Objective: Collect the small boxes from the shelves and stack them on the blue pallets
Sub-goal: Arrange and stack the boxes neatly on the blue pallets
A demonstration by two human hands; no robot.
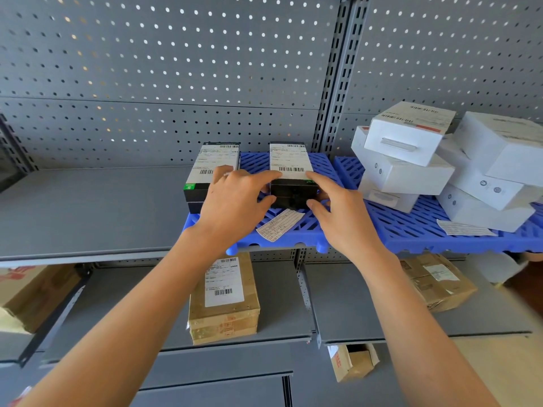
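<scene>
Both hands hold the same small black box (pixel 291 179). The left hand (pixel 235 198) curls its fingers round the box's left side, with the thumb under the front edge. The right hand (pixel 338 212) pinches the right side, one finger on top by the label and the thumb low on the front. The box sits on the blue pallet (pixel 293 239), near its front edge.

Just to the left is another black box (pixel 211 168), at the left edge of the same pallet. The left hand is between the two boxes and seems to touch that one too. If the hands slide or twist the held box, the left hand could bump that other box and push it off the pallet's edge onto the grey shelf (pixel 88 207).

A loose paper slip (pixel 279 224) lies in front of the held box. A box dragged over it could crumple it or knock it down.

On the next pallet (pixel 426 230) to the right, the white boxes (pixel 411 160) lean in a messy pile. A hard bump from the right arm could make them slide. Brown boxes (pixel 224 301) wait on the shelf below.
</scene>
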